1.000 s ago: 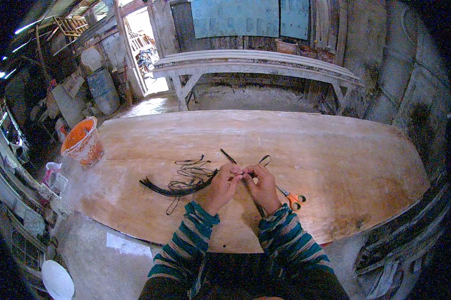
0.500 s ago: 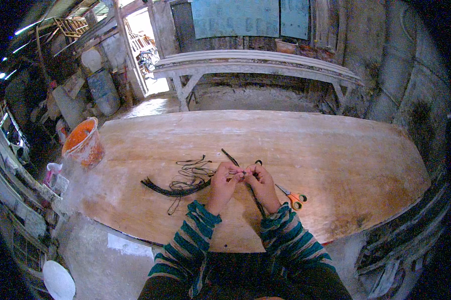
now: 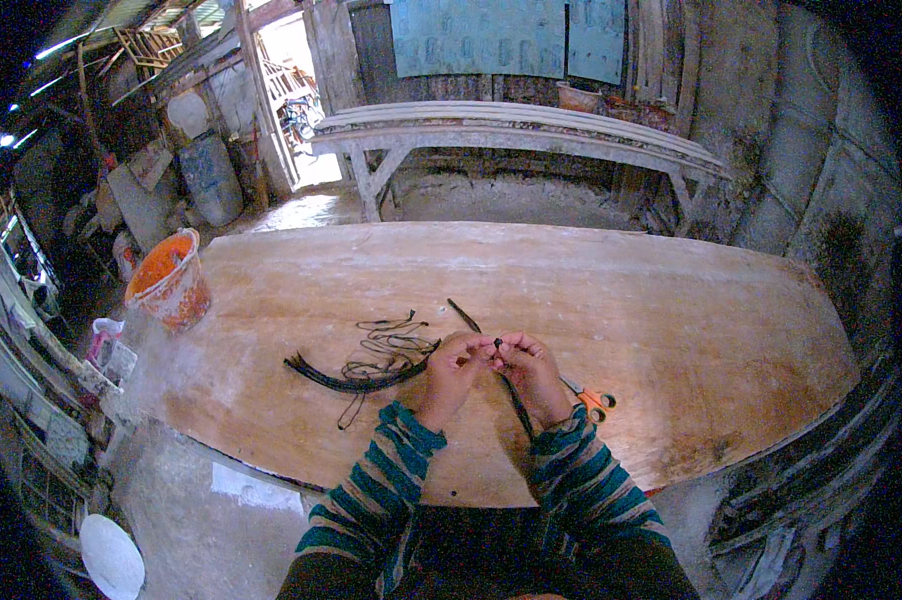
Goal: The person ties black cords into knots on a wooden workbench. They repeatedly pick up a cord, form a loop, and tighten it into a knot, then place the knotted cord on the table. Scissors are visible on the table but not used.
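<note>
Over the middle of the wooden table (image 3: 671,300), my left hand (image 3: 453,378) and my right hand (image 3: 533,372) meet with fingertips pinched. A small dark bit of cord shows at the right fingertips; what the left fingertips hold is too small to make out. Beneath the hands a black cord (image 3: 518,408) lies slantwise, its far end past the fingers and its near end by my right wrist. A bundle of black cords (image 3: 331,381) runs leftward from my left hand, with thin loose cord (image 3: 386,342) looped behind it. Orange-handled scissors (image 3: 596,402) lie right of my right hand, partly covered by it.
An orange bucket (image 3: 176,290), smeared with whitish residue, stands at the table's left end. Behind the table is a long pale bench (image 3: 511,125). A round white object (image 3: 112,556) is at the lower left. An open doorway (image 3: 301,110) lets in light at the back.
The dark loop that stood above my right fingers is gone from there, and a small dark bit now shows at the fingertips. Both hands stay in nearly the same place.
</note>
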Tool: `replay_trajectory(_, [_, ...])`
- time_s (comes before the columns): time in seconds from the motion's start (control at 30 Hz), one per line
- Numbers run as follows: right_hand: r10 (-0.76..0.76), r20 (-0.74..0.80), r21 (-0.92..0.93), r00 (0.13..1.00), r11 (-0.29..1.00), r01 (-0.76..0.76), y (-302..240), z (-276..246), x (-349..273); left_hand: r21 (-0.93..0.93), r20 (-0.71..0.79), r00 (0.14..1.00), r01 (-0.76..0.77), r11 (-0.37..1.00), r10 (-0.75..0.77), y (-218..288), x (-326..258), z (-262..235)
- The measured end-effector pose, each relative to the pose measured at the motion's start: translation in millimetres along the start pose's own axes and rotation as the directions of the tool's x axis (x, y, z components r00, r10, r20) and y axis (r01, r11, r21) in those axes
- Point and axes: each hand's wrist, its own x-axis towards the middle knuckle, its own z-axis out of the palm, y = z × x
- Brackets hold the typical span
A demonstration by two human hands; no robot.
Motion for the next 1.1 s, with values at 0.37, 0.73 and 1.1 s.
replay_trajectory(0.37, [-0.025,-0.004,0.02,1.0,0.999,0.025,-2.8,6.8,-3.7,-0.114,0.024,1.0,0.0,0.994,0.003,5.8,2.4,-2.4])
replay_trajectory(0.73, [0.266,0.218,0.357,0.939,0.874,-0.33,-6.7,-8.5,1.4,-0.234,0.151,0.987,0.097,0.967,-0.063,-0.6,2.5,-4.9])
replay_trajectory(1.1, [0.178,0.118,0.21,0.977,0.957,-0.2,-6.4,-3.1,-3.2,-0.318,0.256,0.963,0.163,0.934,-0.082,0.2,5.3,-6.0])
